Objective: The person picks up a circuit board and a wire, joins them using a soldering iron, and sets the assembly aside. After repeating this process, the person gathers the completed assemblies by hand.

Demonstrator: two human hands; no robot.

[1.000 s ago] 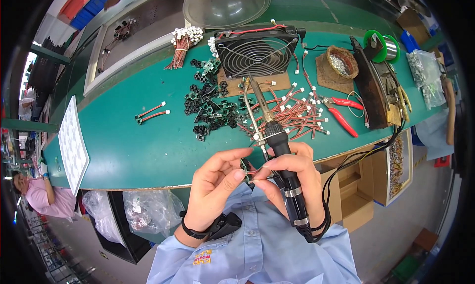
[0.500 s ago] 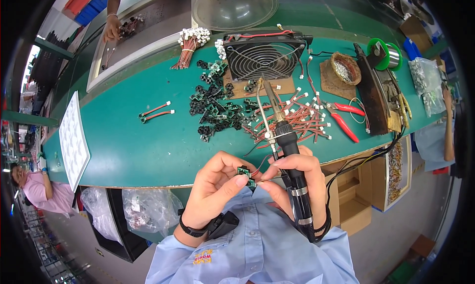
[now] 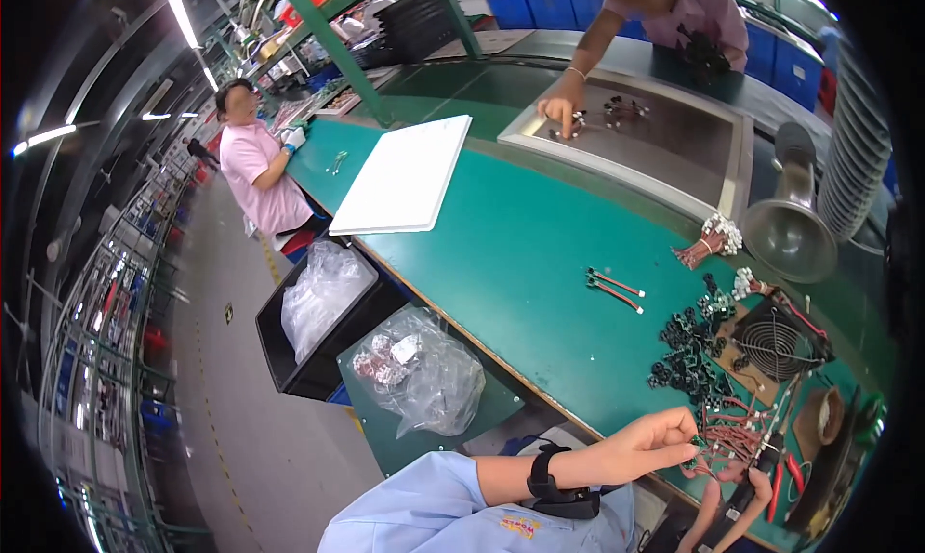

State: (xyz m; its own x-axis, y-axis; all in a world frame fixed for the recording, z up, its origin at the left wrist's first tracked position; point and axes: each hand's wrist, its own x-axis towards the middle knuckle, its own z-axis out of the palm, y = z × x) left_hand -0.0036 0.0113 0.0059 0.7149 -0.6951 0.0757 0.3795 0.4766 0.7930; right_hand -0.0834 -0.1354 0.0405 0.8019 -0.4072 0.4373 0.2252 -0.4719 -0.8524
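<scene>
At the lower right, over the bench's front edge, my left hand [image 3: 641,449] is closed in a pinch on a small green circuit board [image 3: 697,444]. My right hand [image 3: 740,493] sits close beside it, wrapped around a soldering iron [image 3: 772,453] whose metal end points away from me. Reddish wires by the board partly run between the two hands. Just beyond them lie a heap of red-and-black wire leads [image 3: 729,439] with white connectors and a pile of small dark boards [image 3: 689,355]. Two boards with leads attached [image 3: 615,291] lie apart on the green bench [image 3: 520,283].
A black fan [image 3: 779,341], red-handled pliers [image 3: 794,474] and a bundled set of leads [image 3: 708,242] are on the right. A white tray [image 3: 405,177] stands farther left. Below the edge are a bag-filled black bin [image 3: 279,346] and a plastic bag [image 3: 434,389]. Two co-workers sit across and left.
The view has swung to the left, so my hands and the bench parts now appear at the lower right. Both hands keep their hold on the board and the soldering iron.
</scene>
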